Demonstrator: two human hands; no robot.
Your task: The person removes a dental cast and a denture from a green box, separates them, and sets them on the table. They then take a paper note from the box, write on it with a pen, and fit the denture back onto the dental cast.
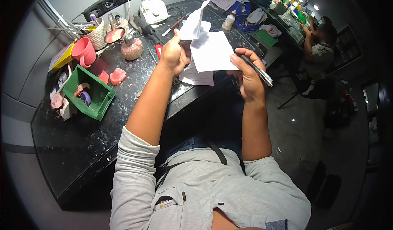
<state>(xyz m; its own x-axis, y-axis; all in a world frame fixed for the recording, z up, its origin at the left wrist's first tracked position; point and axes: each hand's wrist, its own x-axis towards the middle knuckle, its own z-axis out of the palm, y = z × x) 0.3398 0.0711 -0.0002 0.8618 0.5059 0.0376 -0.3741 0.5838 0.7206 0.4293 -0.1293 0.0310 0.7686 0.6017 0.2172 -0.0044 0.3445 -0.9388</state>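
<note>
My left hand (174, 55) pinches the left side of some white paper sheets, with one leaf (195, 23) folded up above the thumb. The lower sheet (215, 52) carries faint printed lines and spreads to the right. At its right edge my right hand (250, 72) grips the paper between thumb and fingers. A black and silver pen (256, 69) also lies in that hand, slanting down to the right. Beneath the held sheets, another printed paper (197, 77) rests at the edge of the black workbench (139, 111).
At left stand a green bin (95, 94) with small pieces inside, a pink mug (84, 51) and a wicker cup of tools (96, 33). A round jar (132, 48), a white device (154, 11) and a small bottle (229, 21) stand behind. Another person (321, 46) sits at right.
</note>
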